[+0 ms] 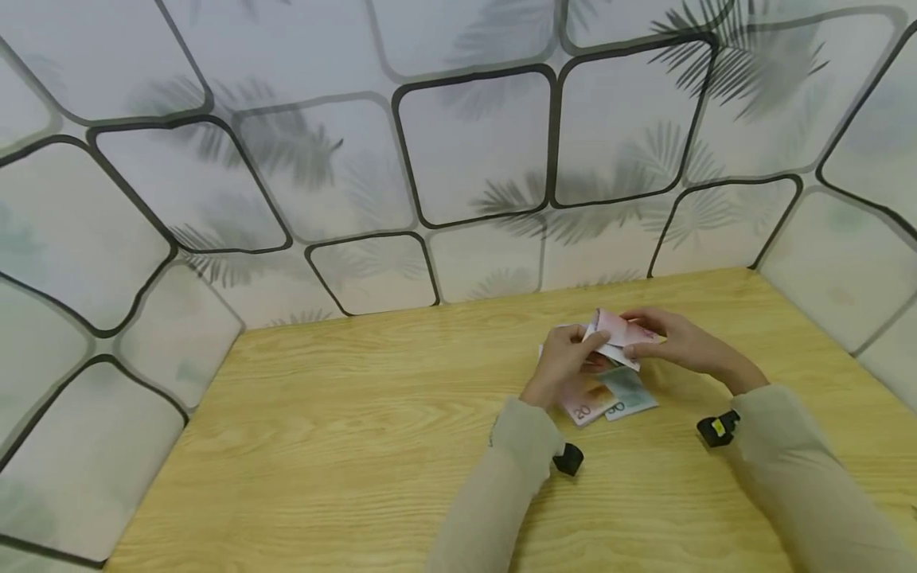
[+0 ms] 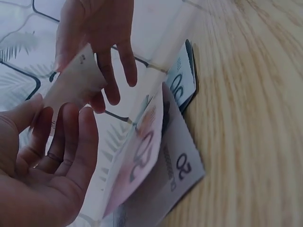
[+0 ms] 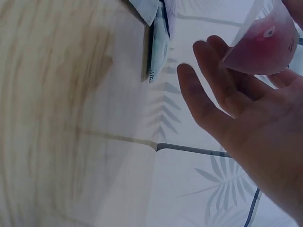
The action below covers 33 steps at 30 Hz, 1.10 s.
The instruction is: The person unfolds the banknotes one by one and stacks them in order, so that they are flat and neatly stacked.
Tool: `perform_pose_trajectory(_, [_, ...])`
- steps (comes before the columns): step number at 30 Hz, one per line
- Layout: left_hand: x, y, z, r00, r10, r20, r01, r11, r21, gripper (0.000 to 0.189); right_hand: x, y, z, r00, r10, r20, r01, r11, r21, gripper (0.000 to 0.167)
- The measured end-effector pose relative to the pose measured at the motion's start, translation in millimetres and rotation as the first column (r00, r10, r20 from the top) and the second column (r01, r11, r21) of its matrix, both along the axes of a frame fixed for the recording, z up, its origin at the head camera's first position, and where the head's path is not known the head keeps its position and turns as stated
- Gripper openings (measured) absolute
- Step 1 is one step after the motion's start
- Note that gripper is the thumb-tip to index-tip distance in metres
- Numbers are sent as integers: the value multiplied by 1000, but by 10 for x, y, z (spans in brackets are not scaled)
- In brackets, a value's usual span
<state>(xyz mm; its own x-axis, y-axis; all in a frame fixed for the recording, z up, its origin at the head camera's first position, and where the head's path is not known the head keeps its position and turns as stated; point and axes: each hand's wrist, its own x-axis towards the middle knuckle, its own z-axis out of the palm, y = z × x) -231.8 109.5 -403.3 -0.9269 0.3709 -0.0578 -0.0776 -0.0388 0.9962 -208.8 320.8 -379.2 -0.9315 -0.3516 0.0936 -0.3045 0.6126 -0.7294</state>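
Observation:
A pinkish-red banknote (image 1: 622, 329), bent with a pale underside, is stretched between both hands above the table. My left hand (image 1: 559, 364) pinches its left end between thumb and fingers. At its other end, the thumb and index finger of my right hand (image 1: 684, 344) grip the note, while the remaining fingers extend loosely in the right wrist view. Below them, a brownish banknote (image 1: 586, 400) marked 20 and a greenish banknote (image 1: 632, 391) lie overlapping on the table. Seen from the left wrist, a pinkish note (image 2: 142, 153) stands partly lifted off a greyish note (image 2: 182, 165).
The wood-grain table (image 1: 344, 446) extends far to the left of the hands. Behind it rises a pale wall covering (image 1: 480, 143) with dark outlines and leaf prints. Black wrist cameras (image 1: 569, 459) sit below both sleeves.

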Motion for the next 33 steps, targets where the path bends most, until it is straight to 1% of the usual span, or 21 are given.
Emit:
perform_pose_trajectory(1, [3, -12, 1, 1000, 5, 3, -5, 1000, 7, 24, -2, -8, 1, 1000, -6, -7, 6, 1000, 8, 54])
perform_pose_trajectory(3, [5, -41, 0, 1000, 10, 8, -11, 1000, 23, 23, -15, -15, -7, 1000, -7, -12, 7, 1000, -7, 50])
perform_pose_trajectory(5, [-2, -65, 4, 1000, 4, 8, -4, 999, 37, 20, -31, -16, -7, 1000, 0, -13, -1, 999, -49, 47])
perform_pose_trajectory(7, [-13, -92, 4, 1000, 4, 22, -5, 999, 51, 16, -42, -20, -13, 1000, 1, 10, 0, 994, -112, 43])
perform_pose_trajectory(9, [-25, -117, -6, 999, 18, 31, -20, 998, 60, 12, -50, -34, -16, 999, -6, 37, 12, 985, -169, 42])
perform_pose_trajectory(11, [-37, -143, -11, 999, 40, 36, -43, 997, 69, 10, -52, -49, -8, 998, -32, 57, 42, 979, -198, 43])
perform_pose_trajectory(15, [-60, -207, 8, 997, 82, 4, -82, 994, 68, 14, -55, -71, 14, 995, -70, 65, 84, 964, -251, 47])
perform_pose_trajectory(17, [-67, -243, 25, 995, 94, -13, -93, 993, 68, 15, -53, -83, 26, 996, -64, 61, 79, 953, -293, 47])
perform_pose_trajectory(20, [-70, -306, 46, 994, 94, -46, -92, 994, 52, 17, -56, -109, 30, 998, -39, 49, 54, 925, -375, 45])
perform_pose_trajectory(22, [-68, -357, 55, 995, 74, -68, -71, 997, 38, 19, -62, -127, 18, 999, -21, 34, 33, 909, -416, 42])
perform_pose_trajectory(25, [-64, -447, 63, 995, 22, -97, -22, 1000, 4, 21, -73, -156, 1, 1000, -14, 24, 23, 894, -448, 42])
perform_pose_trajectory(29, [-71, -577, 61, 989, -35, -143, 27, 998, -59, 22, -73, -160, -7, 998, -31, 48, 50, 881, -470, 44])
perform_pose_trajectory(31, [-75, -645, 56, 986, -49, -158, 36, 996, -85, 23, -70, -157, -11, 998, -38, 52, 57, 882, -467, 40])
perform_pose_trajectory(33, [-71, -717, 62, 984, -61, -167, 42, 992, -115, 23, -71, -164, -15, 999, -33, 37, 46, 892, -449, 34])
